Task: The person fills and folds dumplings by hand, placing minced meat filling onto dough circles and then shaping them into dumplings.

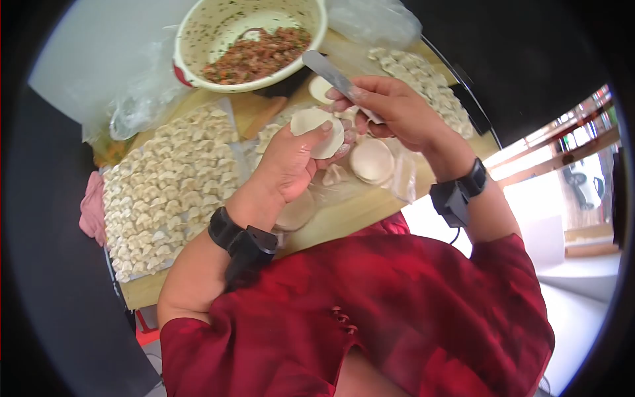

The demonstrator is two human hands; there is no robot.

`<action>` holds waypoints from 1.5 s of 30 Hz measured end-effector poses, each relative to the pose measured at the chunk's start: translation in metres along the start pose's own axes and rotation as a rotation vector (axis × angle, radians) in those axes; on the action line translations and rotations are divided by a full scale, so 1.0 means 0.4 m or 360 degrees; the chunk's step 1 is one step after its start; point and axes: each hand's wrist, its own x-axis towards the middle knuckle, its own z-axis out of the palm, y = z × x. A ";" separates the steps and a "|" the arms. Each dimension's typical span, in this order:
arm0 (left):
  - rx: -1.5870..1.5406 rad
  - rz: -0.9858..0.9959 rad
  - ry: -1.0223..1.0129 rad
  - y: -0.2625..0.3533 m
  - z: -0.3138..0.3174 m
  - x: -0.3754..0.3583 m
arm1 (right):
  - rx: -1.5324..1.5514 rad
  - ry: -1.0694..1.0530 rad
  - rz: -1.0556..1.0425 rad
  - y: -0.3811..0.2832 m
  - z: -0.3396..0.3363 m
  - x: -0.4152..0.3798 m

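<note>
My left hand (286,159) holds a round white dumpling wrapper (306,122), the thumb lying across its face and the fingers under it. In my right hand (400,109) is a flat metal filling spatula (325,70), its rounded end pointing up and left toward the bowl. Just below the right hand lies a stack of round wrappers (372,161). More wrappers (295,212) rest by the left wrist, partly hidden by it. A few folded dumplings (266,135) sit behind the left hand.
A white bowl (317,41) of minced filling (264,54) stands at the back. Rows of dumplings (175,182) cover the left of the wooden table (354,206); others (415,78) lie at the right. Clear plastic bags (142,99) and a pink cloth (93,208) are at the left.
</note>
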 end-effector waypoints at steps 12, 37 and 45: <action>0.0161 0.0283 0.0519 0.131 -0.201 -0.055 | -0.1852 0.0401 -0.1044 -0.065 -0.021 0.342; -0.0445 0.0267 0.0405 0.133 -0.217 0.086 | -0.2029 0.0002 -0.0666 -0.069 0.001 0.427; -0.0553 0.0340 0.0463 0.147 -0.209 0.087 | -0.1883 -0.0054 -0.0744 -0.049 0.002 0.423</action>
